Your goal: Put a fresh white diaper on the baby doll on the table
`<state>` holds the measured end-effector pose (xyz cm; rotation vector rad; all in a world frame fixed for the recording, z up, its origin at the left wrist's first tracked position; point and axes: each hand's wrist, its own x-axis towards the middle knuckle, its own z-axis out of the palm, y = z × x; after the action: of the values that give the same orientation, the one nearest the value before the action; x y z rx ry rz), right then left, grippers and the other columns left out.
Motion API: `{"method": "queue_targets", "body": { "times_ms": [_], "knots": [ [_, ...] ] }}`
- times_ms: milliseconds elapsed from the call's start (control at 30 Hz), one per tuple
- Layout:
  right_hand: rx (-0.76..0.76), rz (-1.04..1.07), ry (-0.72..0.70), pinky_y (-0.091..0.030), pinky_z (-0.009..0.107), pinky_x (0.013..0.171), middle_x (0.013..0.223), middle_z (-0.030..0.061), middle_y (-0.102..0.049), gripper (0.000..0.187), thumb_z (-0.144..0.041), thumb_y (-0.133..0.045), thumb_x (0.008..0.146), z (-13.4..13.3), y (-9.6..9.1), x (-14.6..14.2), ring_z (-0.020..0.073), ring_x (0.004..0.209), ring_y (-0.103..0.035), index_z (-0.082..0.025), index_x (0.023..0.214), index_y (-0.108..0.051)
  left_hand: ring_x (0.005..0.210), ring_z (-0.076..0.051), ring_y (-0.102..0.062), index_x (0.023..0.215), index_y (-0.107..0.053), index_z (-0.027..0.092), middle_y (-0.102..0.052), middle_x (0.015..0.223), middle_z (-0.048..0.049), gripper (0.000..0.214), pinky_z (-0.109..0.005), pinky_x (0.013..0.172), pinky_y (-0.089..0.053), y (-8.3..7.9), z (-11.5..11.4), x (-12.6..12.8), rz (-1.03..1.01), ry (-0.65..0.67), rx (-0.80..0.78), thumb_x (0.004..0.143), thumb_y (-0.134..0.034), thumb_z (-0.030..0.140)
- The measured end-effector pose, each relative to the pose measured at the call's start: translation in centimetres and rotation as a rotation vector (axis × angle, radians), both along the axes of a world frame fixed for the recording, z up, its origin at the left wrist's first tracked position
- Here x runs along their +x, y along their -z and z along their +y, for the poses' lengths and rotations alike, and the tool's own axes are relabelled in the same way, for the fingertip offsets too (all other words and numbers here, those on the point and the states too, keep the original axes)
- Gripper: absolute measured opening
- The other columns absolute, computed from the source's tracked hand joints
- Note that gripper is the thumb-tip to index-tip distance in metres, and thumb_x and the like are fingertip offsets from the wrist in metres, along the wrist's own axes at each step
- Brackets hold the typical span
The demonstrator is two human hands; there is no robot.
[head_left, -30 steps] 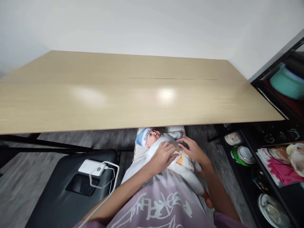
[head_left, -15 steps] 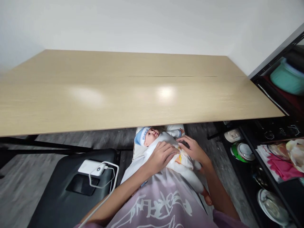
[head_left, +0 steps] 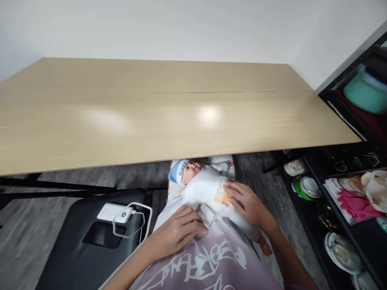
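Note:
A baby doll (head_left: 202,181) in white clothes lies on its back across my lap, partly under the table's front edge. Its blue and white cap (head_left: 177,172) reads "Happy". A yellow-orange print (head_left: 223,196) shows at the doll's middle. My right hand (head_left: 246,202) rests on the doll's side beside that print, fingers stretched out. At the doll's near side is my left hand (head_left: 181,230), its fingers bent and pressed together by a crumpled white fold (head_left: 208,214). Whatever the left fingertips hold, if anything, is hidden.
A wooden table (head_left: 136,121) spans the front. On a black stool (head_left: 69,249) at left lie a white power bank (head_left: 115,212) with cable and a dark phone (head_left: 103,234). Black shelves (head_left: 314,161) at right hold bowls, a pink cloth (head_left: 356,205) and a teal pot (head_left: 367,90).
My left hand has moved from the doll's middle down toward my lap. The right hand has settled lower with straighter fingers on the doll's side. The print shows more plainly.

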<state>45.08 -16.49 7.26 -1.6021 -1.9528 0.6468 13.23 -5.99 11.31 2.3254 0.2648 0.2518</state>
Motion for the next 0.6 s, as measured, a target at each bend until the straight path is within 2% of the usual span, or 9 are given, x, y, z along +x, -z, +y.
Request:
{"method": "queue_targets", "body": {
  "times_ms": [133, 233, 367, 600],
  "knots": [
    [0.092, -0.078, -0.028, -0.051, 0.052, 0.116, 0.156, 0.0109, -0.063, 0.043, -0.027, -0.054, 0.110, -0.4, 0.1, 0.1, 0.0303, 0.145, -0.057, -0.028, 0.153, -0.062, 0.104, -0.019, -0.064, 0.120, -0.072, 0.027, -0.074, 0.109, -0.0030, 0.016, -0.031, 0.094, -0.049, 0.1, 0.1, -0.1, -0.004, -0.062, -0.142, 0.107, -0.065, 0.025],
    [0.143, -0.089, -0.030, -0.053, 0.050, 0.112, 0.148, 0.0107, -0.067, 0.040, -0.025, -0.055, 0.110, -0.4, 0.2, 0.5, 0.0289, 0.139, -0.061, -0.027, 0.148, -0.065, 0.109, -0.021, -0.064, 0.123, -0.072, 0.027, -0.073, 0.116, -0.0041, 0.017, -0.033, 0.098, -0.048, 0.3, 0.3, 0.8, -0.030, -0.117, -0.173, 0.108, -0.063, 0.028],
    [0.196, -0.067, -0.013, -0.055, 0.047, 0.106, 0.134, 0.0095, -0.073, 0.033, -0.021, -0.056, 0.109, -0.2, 0.3, 0.6, 0.0264, 0.126, -0.067, -0.027, 0.138, -0.070, 0.114, -0.023, -0.062, 0.123, -0.071, 0.025, -0.071, 0.121, -0.0064, 0.021, -0.037, 0.103, -0.047, 0.5, 0.9, 2.9, -0.067, -0.181, -0.156, 0.111, -0.055, 0.030],
    [0.225, -0.005, 0.027, -0.056, 0.045, 0.101, 0.127, 0.0086, -0.074, 0.025, -0.018, -0.062, 0.106, 0.2, 0.9, 0.3, 0.0255, 0.118, -0.069, -0.026, 0.127, -0.072, 0.121, -0.026, -0.059, 0.132, -0.065, 0.024, -0.068, 0.132, -0.0088, 0.027, -0.042, 0.106, -0.045, 1.3, 2.6, 7.3, -0.012, -0.267, -0.008, 0.110, -0.056, 0.037]
  ]
}}
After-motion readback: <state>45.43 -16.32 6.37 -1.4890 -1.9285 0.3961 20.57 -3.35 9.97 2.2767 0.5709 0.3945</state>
